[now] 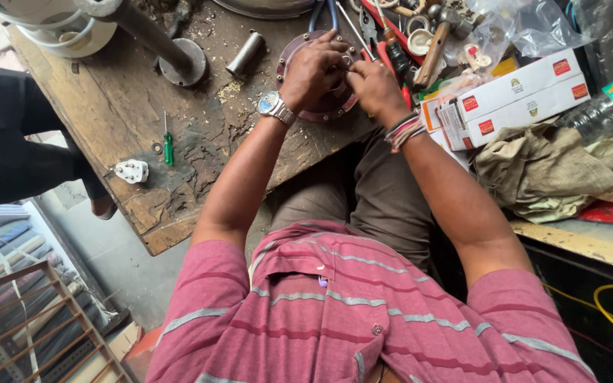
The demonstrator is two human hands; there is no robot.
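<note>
Where tools clutter the scarred wooden bench point(143, 142), cartons point(512, 103) lie.

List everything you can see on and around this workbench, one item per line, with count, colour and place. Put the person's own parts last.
round metal plate: one, reddish-brown, bench edge, under both hands
metal cylinder: one, grey, left of the plate
screwdriver: one, green handle, bench left
plug: one, white, near the bench's left edge
hammer: one, wooden handle, top right among tools
boxes: two, white with red labels, right of the hands
cloth: one crumpled, olive, below the boxes
workbench: one, worn brown wood
wristwatch: one, silver, left wrist
left hand: on the plate
right hand: at the plate's right edge, touching the left
</note>
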